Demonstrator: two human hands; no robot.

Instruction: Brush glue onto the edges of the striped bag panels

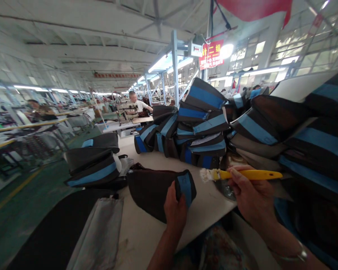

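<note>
The dark fabric piece [153, 189], blue-banded at one end, lies over the tabletop [142, 232]. The yellow-handled brush [256, 174], whitish-bristled, points toward it.

The left forearm [165, 245] slants up from the bottom edge to the left hand [176, 212], thumb and fingers closed in a grip. The right forearm [281, 238] reaches in from lower right; the right hand [252, 193], higher, pinches, its lower fingers apparently curled, though partly hidden.

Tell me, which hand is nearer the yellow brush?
Right: the right hand grips the yellow brush by its handle; the left hand is left of and below its bristles, holding a dark piece.
</note>
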